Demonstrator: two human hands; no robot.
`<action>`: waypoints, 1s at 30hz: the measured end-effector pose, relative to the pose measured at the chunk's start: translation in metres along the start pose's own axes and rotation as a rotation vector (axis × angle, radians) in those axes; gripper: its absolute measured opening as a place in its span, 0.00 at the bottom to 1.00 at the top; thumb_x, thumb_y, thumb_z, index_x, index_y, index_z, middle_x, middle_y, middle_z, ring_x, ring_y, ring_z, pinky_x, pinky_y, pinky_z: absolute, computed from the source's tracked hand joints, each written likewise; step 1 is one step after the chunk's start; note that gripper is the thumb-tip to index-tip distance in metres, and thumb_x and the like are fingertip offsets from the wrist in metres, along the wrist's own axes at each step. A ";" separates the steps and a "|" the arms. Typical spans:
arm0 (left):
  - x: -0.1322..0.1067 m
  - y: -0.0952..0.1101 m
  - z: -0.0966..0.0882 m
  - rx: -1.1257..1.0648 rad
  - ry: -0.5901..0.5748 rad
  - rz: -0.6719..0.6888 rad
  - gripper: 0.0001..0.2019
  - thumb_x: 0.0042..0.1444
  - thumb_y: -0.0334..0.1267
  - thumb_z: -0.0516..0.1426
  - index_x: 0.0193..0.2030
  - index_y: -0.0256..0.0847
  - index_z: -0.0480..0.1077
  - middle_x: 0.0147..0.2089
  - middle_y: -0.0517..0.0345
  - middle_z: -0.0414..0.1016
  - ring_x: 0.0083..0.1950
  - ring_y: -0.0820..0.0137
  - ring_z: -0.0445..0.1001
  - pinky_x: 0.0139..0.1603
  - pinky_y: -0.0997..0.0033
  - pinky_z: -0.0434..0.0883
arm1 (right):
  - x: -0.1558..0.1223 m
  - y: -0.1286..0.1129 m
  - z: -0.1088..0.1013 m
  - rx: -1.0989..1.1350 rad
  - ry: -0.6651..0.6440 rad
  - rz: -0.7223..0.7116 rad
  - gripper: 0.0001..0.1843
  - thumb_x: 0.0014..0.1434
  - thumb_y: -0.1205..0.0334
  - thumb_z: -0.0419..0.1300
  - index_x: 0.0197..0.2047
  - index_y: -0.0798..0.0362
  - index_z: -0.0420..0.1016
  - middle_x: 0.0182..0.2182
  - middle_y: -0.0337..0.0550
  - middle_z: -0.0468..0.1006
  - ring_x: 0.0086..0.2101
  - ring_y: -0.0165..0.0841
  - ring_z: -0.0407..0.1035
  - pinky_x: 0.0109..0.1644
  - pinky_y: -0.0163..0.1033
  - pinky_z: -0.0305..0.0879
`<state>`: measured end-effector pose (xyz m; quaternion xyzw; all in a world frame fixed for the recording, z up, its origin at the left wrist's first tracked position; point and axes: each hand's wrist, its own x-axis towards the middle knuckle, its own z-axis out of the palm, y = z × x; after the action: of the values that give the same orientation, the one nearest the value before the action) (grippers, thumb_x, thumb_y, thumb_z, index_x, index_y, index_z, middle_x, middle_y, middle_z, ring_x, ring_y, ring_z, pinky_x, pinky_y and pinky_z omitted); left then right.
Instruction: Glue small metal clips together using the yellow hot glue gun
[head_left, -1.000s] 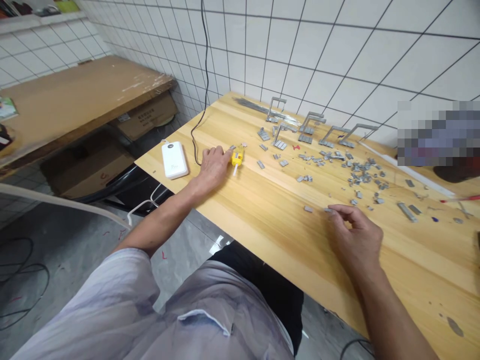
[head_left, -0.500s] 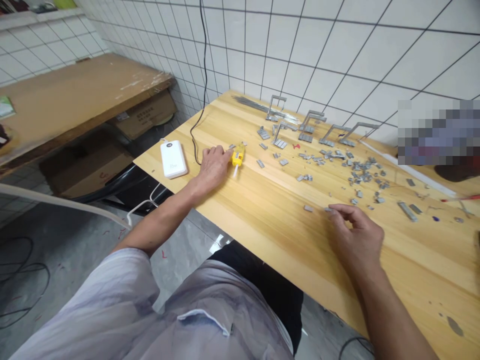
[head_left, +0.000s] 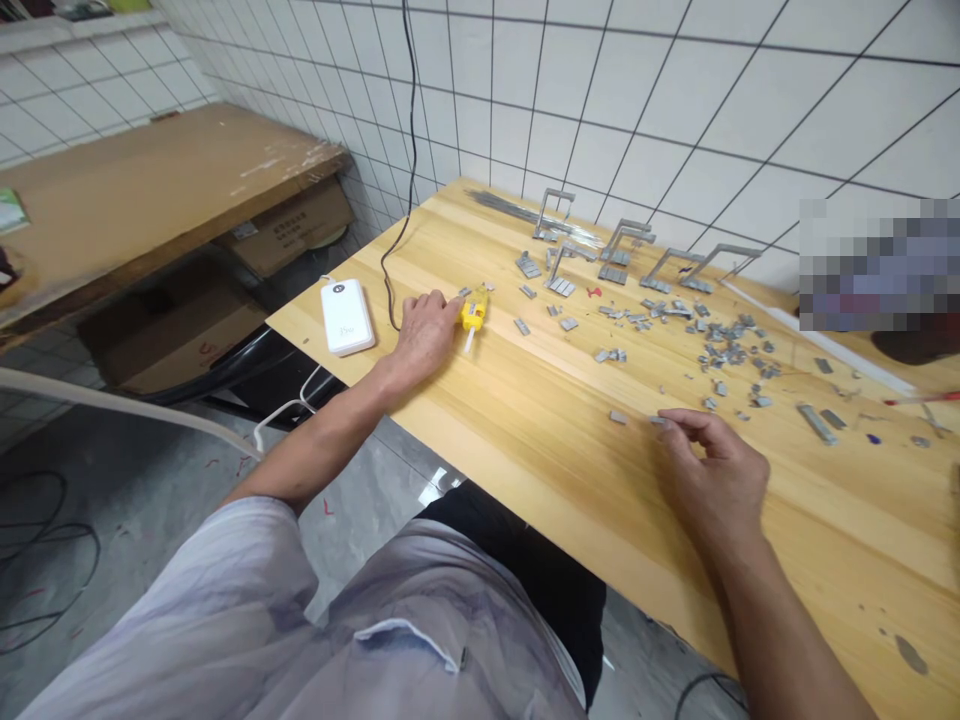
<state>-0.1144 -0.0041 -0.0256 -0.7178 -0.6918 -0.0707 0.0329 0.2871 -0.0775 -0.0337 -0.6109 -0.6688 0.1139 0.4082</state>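
A yellow hot glue gun [head_left: 473, 310] lies on the wooden table, a white glue stick [head_left: 469, 340] poking from its rear. My left hand [head_left: 426, 335] is closed at its side, its fingers bent around the part hidden beneath them. Off to the right, my right hand [head_left: 716, 470] pinches a small flat grey piece [head_left: 655, 419] between thumb and forefinger, just over the tabletop. A similar grey piece [head_left: 618, 417] lies flat a little left of those fingertips. Beyond it are small grey pieces [head_left: 727, 345] in a loose pile.
Several grey bent frames [head_left: 555, 212] stand along the wall side, near a bundle of thin rods [head_left: 517, 212]. A white power bank [head_left: 348, 318] sits at the table's left corner. A black cord [head_left: 411, 130] hangs down behind my left hand. A brown bench [head_left: 172, 170] stands farther left.
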 end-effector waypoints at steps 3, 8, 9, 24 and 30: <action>0.000 0.000 0.000 -0.014 -0.010 0.026 0.24 0.71 0.33 0.43 0.69 0.42 0.68 0.56 0.37 0.72 0.57 0.49 0.69 0.58 0.49 0.62 | 0.000 -0.001 0.000 0.002 0.010 -0.006 0.10 0.62 0.53 0.65 0.42 0.47 0.85 0.29 0.40 0.83 0.31 0.36 0.75 0.42 0.43 0.73; -0.001 -0.001 0.000 -0.008 -0.011 0.022 0.24 0.71 0.33 0.43 0.69 0.42 0.68 0.55 0.37 0.72 0.56 0.48 0.69 0.57 0.48 0.62 | 0.000 -0.004 -0.001 0.011 0.007 0.002 0.10 0.62 0.54 0.65 0.41 0.48 0.85 0.29 0.40 0.83 0.31 0.36 0.75 0.41 0.42 0.73; -0.001 -0.001 0.000 -0.008 -0.007 0.009 0.24 0.71 0.33 0.43 0.69 0.42 0.68 0.55 0.37 0.72 0.55 0.48 0.69 0.57 0.48 0.62 | 0.000 -0.005 -0.001 0.013 0.002 0.006 0.10 0.62 0.54 0.65 0.41 0.48 0.85 0.29 0.40 0.83 0.31 0.36 0.75 0.41 0.42 0.73; -0.001 0.002 -0.003 -0.025 0.007 -0.008 0.25 0.71 0.32 0.44 0.69 0.39 0.69 0.55 0.35 0.73 0.56 0.47 0.70 0.56 0.48 0.62 | 0.000 -0.003 -0.001 0.020 -0.001 -0.025 0.10 0.62 0.54 0.65 0.41 0.48 0.85 0.28 0.40 0.82 0.29 0.35 0.75 0.41 0.41 0.73; -0.001 0.000 -0.004 -0.009 -0.025 0.028 0.24 0.70 0.32 0.44 0.68 0.41 0.69 0.55 0.38 0.74 0.55 0.49 0.70 0.57 0.49 0.62 | 0.000 -0.004 -0.002 0.018 -0.008 -0.031 0.10 0.63 0.53 0.65 0.41 0.48 0.85 0.28 0.39 0.82 0.29 0.35 0.75 0.41 0.41 0.73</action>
<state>-0.1151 -0.0054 -0.0216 -0.7283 -0.6819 -0.0644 0.0221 0.2850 -0.0786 -0.0295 -0.5963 -0.6788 0.1159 0.4127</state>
